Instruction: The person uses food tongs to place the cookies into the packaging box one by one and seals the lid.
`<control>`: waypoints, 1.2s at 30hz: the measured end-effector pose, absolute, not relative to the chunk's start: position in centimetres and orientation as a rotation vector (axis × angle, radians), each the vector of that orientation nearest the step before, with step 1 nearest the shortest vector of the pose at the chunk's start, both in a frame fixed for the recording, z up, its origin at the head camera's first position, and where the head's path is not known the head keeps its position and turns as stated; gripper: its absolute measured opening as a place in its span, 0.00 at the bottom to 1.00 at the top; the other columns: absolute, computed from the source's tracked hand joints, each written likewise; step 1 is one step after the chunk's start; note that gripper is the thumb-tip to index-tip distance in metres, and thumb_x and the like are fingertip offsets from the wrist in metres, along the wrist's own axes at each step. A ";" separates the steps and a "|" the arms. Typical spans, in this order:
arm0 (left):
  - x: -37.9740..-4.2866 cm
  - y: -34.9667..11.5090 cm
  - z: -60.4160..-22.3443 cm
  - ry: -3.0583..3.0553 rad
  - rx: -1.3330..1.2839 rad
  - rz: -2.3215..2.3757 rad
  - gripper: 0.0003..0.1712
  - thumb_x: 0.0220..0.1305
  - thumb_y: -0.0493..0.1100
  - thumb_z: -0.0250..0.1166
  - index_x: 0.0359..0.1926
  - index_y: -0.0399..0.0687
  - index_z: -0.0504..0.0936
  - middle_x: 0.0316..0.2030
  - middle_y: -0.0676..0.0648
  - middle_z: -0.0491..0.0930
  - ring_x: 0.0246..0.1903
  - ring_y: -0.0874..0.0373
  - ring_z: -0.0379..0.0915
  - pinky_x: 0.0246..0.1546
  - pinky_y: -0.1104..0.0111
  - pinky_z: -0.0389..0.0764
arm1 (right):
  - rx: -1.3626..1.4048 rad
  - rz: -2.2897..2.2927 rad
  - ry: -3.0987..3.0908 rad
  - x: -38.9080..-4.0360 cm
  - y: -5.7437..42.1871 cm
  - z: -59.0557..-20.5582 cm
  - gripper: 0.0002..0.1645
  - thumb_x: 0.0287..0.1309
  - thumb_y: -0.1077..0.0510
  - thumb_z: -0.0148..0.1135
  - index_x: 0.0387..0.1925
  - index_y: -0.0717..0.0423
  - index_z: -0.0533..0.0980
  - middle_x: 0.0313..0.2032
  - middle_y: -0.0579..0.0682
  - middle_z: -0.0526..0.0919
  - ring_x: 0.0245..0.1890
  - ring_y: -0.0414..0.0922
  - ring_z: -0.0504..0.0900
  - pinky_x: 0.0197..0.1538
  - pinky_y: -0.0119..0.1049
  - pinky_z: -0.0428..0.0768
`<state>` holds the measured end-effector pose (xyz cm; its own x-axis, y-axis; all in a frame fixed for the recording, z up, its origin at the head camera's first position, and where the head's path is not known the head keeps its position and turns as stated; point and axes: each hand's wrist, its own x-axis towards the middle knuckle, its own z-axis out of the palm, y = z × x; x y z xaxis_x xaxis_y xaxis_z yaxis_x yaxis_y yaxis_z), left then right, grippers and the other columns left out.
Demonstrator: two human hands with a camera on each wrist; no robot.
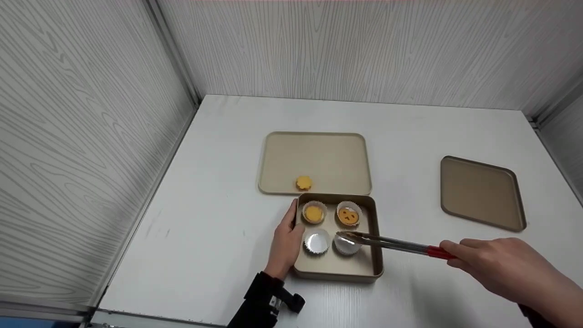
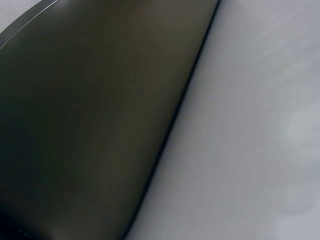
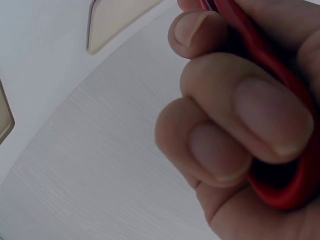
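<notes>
My left hand (image 1: 284, 243) grips the left wall of a square gold baking pan (image 1: 334, 268), thumb over the rim. In the left wrist view the pan's dark outer wall (image 2: 110, 115) fills much of the picture. Several paper-edged foil cups sit inside. The back left cup holds a yellow piece (image 1: 314, 213); the back right one, an orange piece with dark marks (image 1: 348, 217). The front left foil cup (image 1: 317, 241) shows bare silver. My right hand (image 1: 505, 266) holds red-handled metal tongs (image 1: 401, 244), fingers curled round the handle (image 3: 295, 185). Their tips hover over the front right foil cup (image 1: 347, 248); whether they pinch anything cannot be told.
Behind the pan, a flat gold tray (image 1: 319, 157) carries one yellow flower-shaped piece (image 1: 304, 182) near its front edge. A smaller brown tray (image 1: 483, 193) lies at the right. Wood-grain panels (image 1: 355, 50) stand along the back and sides of the white table (image 1: 205, 218).
</notes>
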<state>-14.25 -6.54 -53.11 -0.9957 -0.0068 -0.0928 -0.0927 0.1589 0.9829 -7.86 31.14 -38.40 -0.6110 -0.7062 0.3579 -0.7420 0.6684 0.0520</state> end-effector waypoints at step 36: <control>-14.2 -6.5 -53.0 2.349 -0.088 1.985 0.40 0.69 0.38 0.49 0.82 0.53 0.53 0.79 0.55 0.53 0.77 0.62 0.46 0.77 0.63 0.52 | 1.066 0.100 -2.522 -7.5 31.4 -38.1 0.36 0.77 0.32 0.30 0.40 0.44 0.83 0.20 0.30 0.61 0.16 0.26 0.47 0.17 0.23 0.51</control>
<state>-14.24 -6.48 -53.01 -0.9963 -0.0017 -0.0863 -0.0854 0.1666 0.9823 -7.45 31.39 -38.06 -0.6295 -0.6736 0.3873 -0.7021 0.7066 0.0877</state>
